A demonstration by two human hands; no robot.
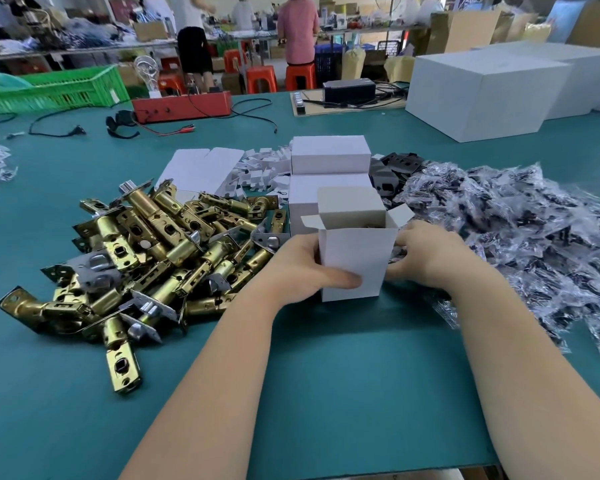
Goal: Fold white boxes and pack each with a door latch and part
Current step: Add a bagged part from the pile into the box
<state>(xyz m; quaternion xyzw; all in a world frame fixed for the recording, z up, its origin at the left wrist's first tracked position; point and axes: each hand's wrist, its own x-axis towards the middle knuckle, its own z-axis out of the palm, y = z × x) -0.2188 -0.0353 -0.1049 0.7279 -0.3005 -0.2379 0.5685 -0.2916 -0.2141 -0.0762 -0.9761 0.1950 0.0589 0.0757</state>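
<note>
Two closed white boxes (329, 157) lie stacked behind the open box (355, 261), upright mid-desk, gripped by left hand (302, 268) and right hand (426, 254) fingers; many latches (160, 251) remain left.

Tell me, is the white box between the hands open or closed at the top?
Open. The white box stands upright, its top flaps raised and spread; something dark shows inside.

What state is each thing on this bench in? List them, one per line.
Open white box: upright, top flaps open, something inside.
Left hand: grips the box's left side.
Right hand: holds the box's right side.
Closed white boxes: folded shut, stacked behind.
Flat box blanks: unfolded.
Brass door latches: loose pile.
Bagged parts: heaped, sealed in clear bags.
</note>
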